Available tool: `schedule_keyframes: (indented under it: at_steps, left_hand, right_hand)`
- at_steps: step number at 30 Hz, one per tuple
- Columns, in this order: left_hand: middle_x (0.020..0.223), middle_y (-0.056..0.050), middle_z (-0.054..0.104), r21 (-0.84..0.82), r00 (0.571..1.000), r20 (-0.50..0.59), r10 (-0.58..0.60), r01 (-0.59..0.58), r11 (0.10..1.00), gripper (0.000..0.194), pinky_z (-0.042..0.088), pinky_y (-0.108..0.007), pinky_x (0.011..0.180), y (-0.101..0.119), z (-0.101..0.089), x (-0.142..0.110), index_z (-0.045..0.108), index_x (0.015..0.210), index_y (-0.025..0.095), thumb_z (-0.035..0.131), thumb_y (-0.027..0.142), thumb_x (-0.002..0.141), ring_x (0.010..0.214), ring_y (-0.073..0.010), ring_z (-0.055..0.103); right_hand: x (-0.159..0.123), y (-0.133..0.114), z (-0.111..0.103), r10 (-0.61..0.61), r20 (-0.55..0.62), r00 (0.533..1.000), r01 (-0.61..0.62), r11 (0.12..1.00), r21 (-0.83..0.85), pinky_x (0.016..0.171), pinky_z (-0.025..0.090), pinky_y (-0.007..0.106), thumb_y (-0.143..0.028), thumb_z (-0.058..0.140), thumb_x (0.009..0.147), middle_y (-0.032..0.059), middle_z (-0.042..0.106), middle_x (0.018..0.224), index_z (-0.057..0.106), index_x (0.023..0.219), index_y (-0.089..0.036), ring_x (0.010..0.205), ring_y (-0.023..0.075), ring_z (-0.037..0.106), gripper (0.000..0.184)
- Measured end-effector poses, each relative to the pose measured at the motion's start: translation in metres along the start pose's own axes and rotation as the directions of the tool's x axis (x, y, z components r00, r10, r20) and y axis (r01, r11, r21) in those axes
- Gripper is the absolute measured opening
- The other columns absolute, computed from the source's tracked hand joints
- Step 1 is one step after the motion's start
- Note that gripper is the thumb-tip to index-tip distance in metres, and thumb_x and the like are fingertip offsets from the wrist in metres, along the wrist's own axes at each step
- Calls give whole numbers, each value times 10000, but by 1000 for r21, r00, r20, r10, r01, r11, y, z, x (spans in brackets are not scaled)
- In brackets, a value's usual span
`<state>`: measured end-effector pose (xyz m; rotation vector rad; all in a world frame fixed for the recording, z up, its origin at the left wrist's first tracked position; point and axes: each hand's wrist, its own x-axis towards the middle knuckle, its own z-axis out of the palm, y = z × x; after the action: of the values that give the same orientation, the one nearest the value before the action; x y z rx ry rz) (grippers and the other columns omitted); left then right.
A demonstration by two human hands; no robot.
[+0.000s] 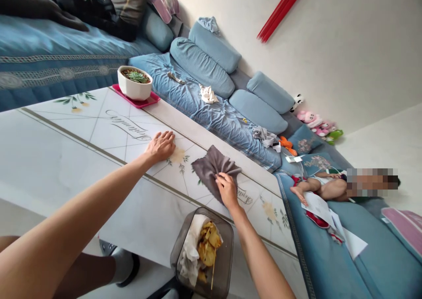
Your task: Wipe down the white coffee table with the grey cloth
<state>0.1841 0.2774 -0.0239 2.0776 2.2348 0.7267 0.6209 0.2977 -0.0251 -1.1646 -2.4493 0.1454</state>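
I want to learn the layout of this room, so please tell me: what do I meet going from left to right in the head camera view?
White plant pot → left hand → gray cloth → orange item → pink cushion.

You're in a home living room: blue sofas (211, 114) and plush toys (316, 121) beyond the coffee table (99, 176).

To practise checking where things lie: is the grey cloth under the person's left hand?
No; the grey cloth is under the right hand, while the left hand touches only the table.
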Motion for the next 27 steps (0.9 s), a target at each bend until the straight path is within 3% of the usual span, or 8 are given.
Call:
schedule_keyframes:
  at_steps: [3,6,11,15,18,21,24,27]
  left_hand:
    - [1783,-244,545,8,1000,-3,12,-12,1000,656,323,-575,1409,-1,3,0,601,1646,67,330,332,1111,1692,-358,475]
    - [1768,-262,553,18,1000,-8,30,-30,999,646,336,-593,1391,1,2,1,611,1622,52,337,325,1105,1680,-376,480]
    - [1779,-252,545,18,1000,15,17,-17,1000,651,321,-575,1396,4,-5,0,601,1638,55,348,325,1102,1691,-367,466]
    - [1803,-243,518,-2,999,36,15,-15,1000,671,294,-572,1414,2,-5,-1,578,1663,49,334,323,1102,1709,-367,441]
    - [1783,-253,539,8,1000,20,20,-21,1000,663,306,-588,1405,3,-4,-1,586,1645,43,315,309,1101,1691,-375,459]
    - [1768,-270,546,23,1000,7,25,-25,999,651,324,-601,1391,5,-5,0,603,1618,36,321,301,1095,1672,-385,477]
    - [1782,-262,534,20,1000,19,17,-17,1000,648,333,-603,1391,5,-6,0,610,1618,52,335,311,1093,1680,-382,471]
    - [1797,-233,532,25,999,32,2,-3,1000,652,325,-569,1408,3,-5,0,598,1647,77,338,312,1098,1701,-355,460]
  right_hand:
    - [-26,-1,-16,-35,62,997,33,999,39,1073,645,426,-364,604,1168,108,793,1239,890,1245,-253,1167,277,747,316]
    - [-13,21,-32,45,30,999,-45,999,-2,940,647,427,-421,510,1201,129,771,1074,842,1087,-205,1010,293,746,413]
    - [42,12,-3,128,-11,992,-128,984,-120,893,572,373,-417,360,1224,139,742,1085,732,1075,-208,1017,294,710,452]
    - [6,-12,-3,58,170,984,-28,984,-175,911,542,294,-433,497,1221,65,770,1104,744,1077,-263,1025,235,748,334]
    - [-7,9,-34,173,195,965,-107,946,-307,766,517,318,-363,478,1216,93,787,1067,765,1084,-239,874,251,752,339]
    - [31,31,-45,344,104,933,-263,851,-454,677,451,344,-268,408,1216,168,788,978,770,1123,-166,726,274,714,387]
    - [70,13,-22,381,93,920,-289,818,-497,711,447,328,-259,448,1235,176,805,975,775,1147,-157,779,273,751,354]
    - [55,-27,-6,298,224,928,-168,871,-462,770,460,285,-360,564,1241,104,838,1056,800,1094,-231,948,244,797,306]
